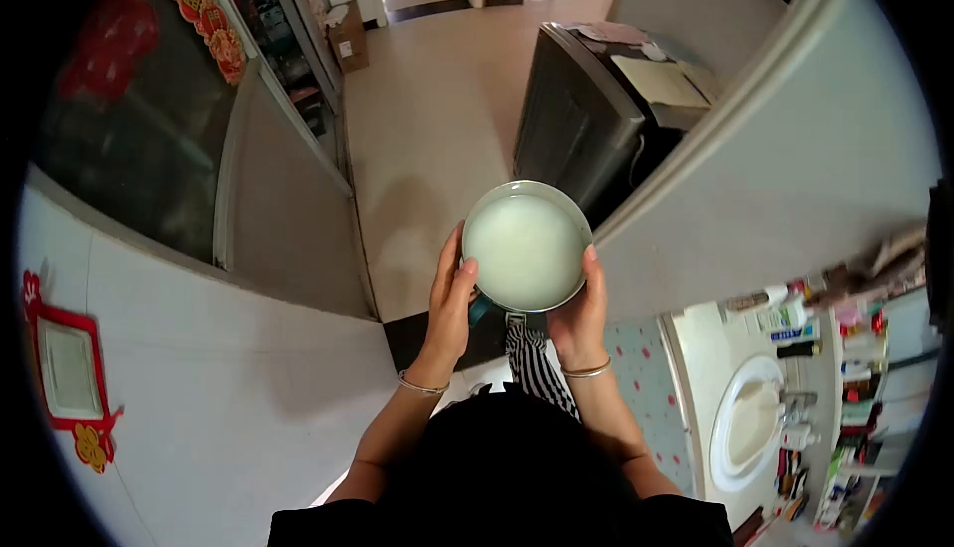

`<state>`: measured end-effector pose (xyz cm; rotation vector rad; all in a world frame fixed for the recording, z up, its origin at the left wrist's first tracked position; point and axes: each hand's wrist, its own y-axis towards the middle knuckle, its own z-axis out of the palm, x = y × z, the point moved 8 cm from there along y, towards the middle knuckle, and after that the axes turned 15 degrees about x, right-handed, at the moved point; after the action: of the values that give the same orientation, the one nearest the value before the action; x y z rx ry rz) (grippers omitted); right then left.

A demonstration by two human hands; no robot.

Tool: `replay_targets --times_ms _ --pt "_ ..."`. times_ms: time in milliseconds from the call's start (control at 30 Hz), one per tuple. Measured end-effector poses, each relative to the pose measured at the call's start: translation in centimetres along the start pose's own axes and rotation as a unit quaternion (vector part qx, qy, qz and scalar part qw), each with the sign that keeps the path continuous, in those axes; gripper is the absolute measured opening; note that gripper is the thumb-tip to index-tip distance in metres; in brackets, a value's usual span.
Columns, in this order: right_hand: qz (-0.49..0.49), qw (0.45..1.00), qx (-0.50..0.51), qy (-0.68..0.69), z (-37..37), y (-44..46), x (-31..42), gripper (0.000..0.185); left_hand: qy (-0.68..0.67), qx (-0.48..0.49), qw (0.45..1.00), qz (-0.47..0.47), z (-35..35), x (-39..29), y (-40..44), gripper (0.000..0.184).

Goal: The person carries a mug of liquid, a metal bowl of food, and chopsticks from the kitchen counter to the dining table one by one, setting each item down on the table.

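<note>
Here, left grip (450, 304) and right grip (582, 307) hold a pot (522, 188) of cloudy liquid (525, 251), the red hanging (204, 12) bearing illegible characters (212, 20).

Milky-wht liquid (527, 249), dk-grn pot handle (480, 310), blk/wht striped fabric (535, 366)

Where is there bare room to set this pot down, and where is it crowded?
Free: the floor between the grey partition and dark appliance; a small counter patch between the basin and the toiletries. Crowded: the shelves beyond, packed with small items, and the appliance's top, partly covered by flat things.
</note>
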<state>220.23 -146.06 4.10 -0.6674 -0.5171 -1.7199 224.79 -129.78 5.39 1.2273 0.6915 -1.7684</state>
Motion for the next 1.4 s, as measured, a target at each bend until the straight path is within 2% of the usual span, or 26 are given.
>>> replay_targets --times_ms 67,167,267,500,567,600,667,800,867,1000,1133,1233,1400 --pt "0.016 0.999 0.028 0.008 -0.1 4.7 0.6 0.047 0.007 -0.001 1.0 0.005 -0.2 -0.3 4.0 0.06" --pt "0.025 0.999 0.008 -0.025 -0.2 10.6 2.0 0.044 -0.026 -0.034 0.998 0.036 -0.6 -0.5 9.1 0.058" --pt "0.037 0.998 0.041 -0.031 0.5 17.1 3.1 0.043 0.004 -0.065 0.996 0.055 -2.0 -0.6 14.4 0.058" --pt "0.102 0.994 0.032 -0.019 0.2 30.0 2.4 0.043 -0.012 -0.106 0.993 0.044 -4.7 -2.3 25.8 0.056" --pt "0.121 0.991 0.055 0.011 0.3 33.8 1.4 0.055 -0.014 -0.101 0.995 0.025 -6.3 -2.0 29.5 0.055" --pt "0.121 0.991 0.051 0.01 0.2 35.9 0.9 0.055 -0.016 -0.099 0.995 0.022 -7.3 -1.8 31.5 0.055" --pt "0.103 0.993 0.053 0.009 0.4 40.2 -0.2 0.053 -0.031 -0.091 0.994 0.051 -9.6 -1.6 35.8 0.055" --pt "0.035 0.998 0.058 0.001 1.5 49.9 -1.8 0.041 -0.011 -0.065 0.997 0.037 -13.9 -3.6 45.1 0.055" --pt "-0.012 0.996 0.093 -0.004 3.1 54.5 -1.6 0.041 0.067 -0.032 0.996 0.042 -15.6 -5.7 50.0 0.055" --pt "-0.034 0.999 0.037 0.016 4.8 63.8 -2.2 0.042 0.086 0.021 0.995 0.055 -18.9 -9.2 59.9 0.053" --pt "-0.038 0.998 -0.017 0.038 4.4 72.3 -3.3 0.043 0.052 0.033 0.998 0.015 -22.0 -9.7 68.8 0.054" --pt "-0.046 0.999 -0.003 0.002 4.2 79.0 -3.0 0.04 0.036 0.044 0.998 0.012 -24.1 -8.7 76.0 0.054" --pt "-0.044 0.998 -0.01 0.045 1.9 90.6 -3.5 0.039 0.022 0.061 0.998 0.012 -26.1 -7.7 87.7 0.055"
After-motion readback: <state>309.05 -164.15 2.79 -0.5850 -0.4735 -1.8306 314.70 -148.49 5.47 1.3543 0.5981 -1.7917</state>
